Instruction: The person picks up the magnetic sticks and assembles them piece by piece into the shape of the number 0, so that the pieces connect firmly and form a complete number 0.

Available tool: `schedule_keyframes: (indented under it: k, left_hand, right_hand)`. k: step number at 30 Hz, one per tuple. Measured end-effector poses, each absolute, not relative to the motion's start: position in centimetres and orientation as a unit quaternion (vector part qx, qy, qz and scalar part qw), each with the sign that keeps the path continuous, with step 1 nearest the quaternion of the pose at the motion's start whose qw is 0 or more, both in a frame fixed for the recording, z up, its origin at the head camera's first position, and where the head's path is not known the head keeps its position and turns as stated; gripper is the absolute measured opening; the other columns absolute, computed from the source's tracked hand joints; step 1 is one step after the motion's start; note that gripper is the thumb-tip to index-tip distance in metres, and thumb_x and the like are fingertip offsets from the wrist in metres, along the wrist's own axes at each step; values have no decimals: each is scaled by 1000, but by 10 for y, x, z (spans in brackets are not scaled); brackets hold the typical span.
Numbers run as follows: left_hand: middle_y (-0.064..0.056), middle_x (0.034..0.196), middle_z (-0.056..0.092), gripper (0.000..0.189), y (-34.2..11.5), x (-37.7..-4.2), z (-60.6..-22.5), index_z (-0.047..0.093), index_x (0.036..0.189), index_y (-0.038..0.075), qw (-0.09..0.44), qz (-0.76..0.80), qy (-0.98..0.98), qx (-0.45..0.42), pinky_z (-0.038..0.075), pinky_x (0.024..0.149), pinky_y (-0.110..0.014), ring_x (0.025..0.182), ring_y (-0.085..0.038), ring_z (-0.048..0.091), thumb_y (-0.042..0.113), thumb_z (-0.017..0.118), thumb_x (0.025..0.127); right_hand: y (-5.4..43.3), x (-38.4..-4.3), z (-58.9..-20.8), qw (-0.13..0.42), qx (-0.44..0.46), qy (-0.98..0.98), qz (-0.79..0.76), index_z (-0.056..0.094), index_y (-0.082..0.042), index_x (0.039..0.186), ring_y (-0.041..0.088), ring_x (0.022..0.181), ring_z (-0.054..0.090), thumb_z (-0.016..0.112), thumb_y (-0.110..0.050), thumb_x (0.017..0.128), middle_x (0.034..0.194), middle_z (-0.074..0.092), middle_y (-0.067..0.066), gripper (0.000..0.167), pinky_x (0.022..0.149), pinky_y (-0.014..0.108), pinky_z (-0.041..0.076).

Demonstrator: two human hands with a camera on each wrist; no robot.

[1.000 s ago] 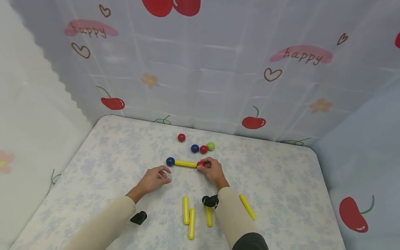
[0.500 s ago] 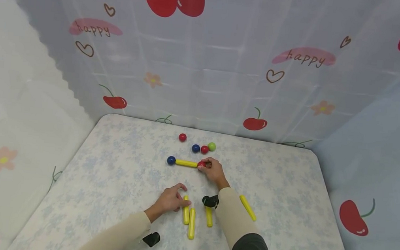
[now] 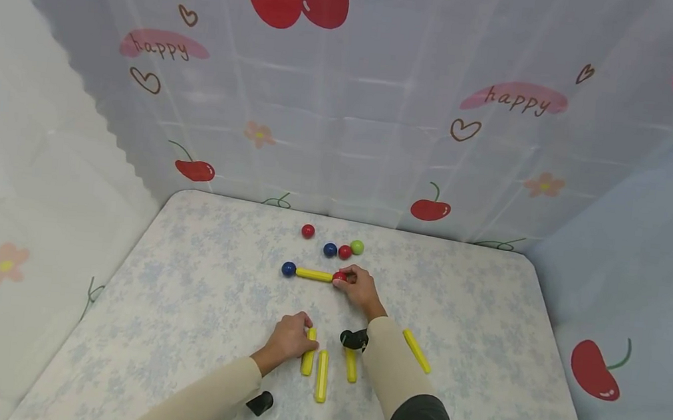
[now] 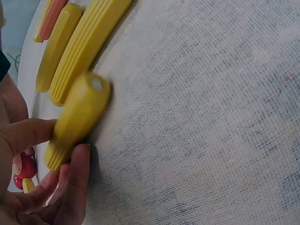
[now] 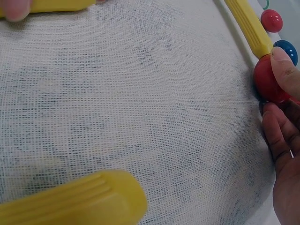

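Observation:
My left hand (image 3: 289,336) pinches a yellow ribbed stick (image 4: 79,117) between thumb and fingers, low over the table. Farther off, my right hand (image 3: 362,290) holds a red ball (image 5: 269,79) between thumb and fingers. That ball meets the right end of another yellow stick (image 3: 314,275), and a dark blue ball (image 3: 288,269) is at the stick's left end. Close by the left hand lies a loose yellow stick (image 3: 322,377). One more yellow stick (image 3: 351,366) lies partly hidden under the right wrist's camera.
Behind the joined piece sit a blue ball (image 3: 330,249), a red ball (image 3: 345,252), a green ball (image 3: 357,247) and another red ball (image 3: 308,231). A yellow stick (image 3: 417,350) lies right of the right sleeve. A printed curtain (image 3: 330,149) rises behind the table (image 3: 220,240).
My left hand has left the blue ball's side, come nearer and to the right, and taken hold of a loose yellow stick. The right hand stays on the red ball.

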State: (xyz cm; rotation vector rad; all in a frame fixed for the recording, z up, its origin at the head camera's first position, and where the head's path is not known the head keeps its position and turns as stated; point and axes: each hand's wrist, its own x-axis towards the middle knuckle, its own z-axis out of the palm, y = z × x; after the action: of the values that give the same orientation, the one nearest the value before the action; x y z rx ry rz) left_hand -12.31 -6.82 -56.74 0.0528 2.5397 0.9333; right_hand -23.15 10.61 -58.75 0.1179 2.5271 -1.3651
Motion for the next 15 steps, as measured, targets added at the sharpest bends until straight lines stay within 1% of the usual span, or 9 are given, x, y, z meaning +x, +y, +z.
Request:
schedule_keyframes:
  k: [4, 8, 10, 13, 15]
  left_hand:
    - [-3, 72, 59, 27, -74, -128, -564, 63, 97, 0, 216, 358, 908, 16, 47, 50, -25, 54, -11, 56, 13, 78, 78]
    - [-4, 80, 64, 25, -85, -136, -563, 67, 101, -1, 216, 402, 890, -7, 51, 56, -27, 63, -13, 59, 8, 74, 79]
    - [-5, 86, 66, 26, -93, -141, -564, 68, 106, 0, 215, 425, 879, -29, 52, 62, -29, 72, -14, 61, 7, 72, 81]
    - [-9, 97, 67, 30, -106, -149, -562, 68, 114, 3, 200, 457, 864, -66, 54, 72, -33, 87, -20, 63, 6, 70, 84]
    - [-12, 103, 66, 32, -115, -155, -561, 68, 118, 4, 189, 474, 855, -92, 53, 76, -34, 95, -24, 62, 6, 70, 86]
  right_hand:
    - [106, -232, -588, 137, 43, 870, -472, 64, -8, 114, 20, 89, 55, 71, -24, 88, 104, 63, 8, 31, 80, 33, 47]
    - [106, -233, -588, 134, 45, 869, -474, 64, -9, 114, 20, 89, 54, 72, -25, 88, 103, 62, 7, 32, 79, 32, 47]
    - [106, -232, -589, 133, 44, 868, -476, 64, -9, 114, 20, 89, 54, 72, -24, 88, 104, 62, 7, 32, 79, 33, 47]
    - [107, -231, -589, 131, 39, 867, -480, 64, -8, 115, 20, 91, 56, 72, -24, 88, 106, 63, 8, 32, 81, 35, 48]
    - [107, -230, -588, 130, 40, 865, -482, 64, -8, 115, 21, 93, 56, 71, -23, 88, 108, 63, 8, 32, 82, 36, 48]
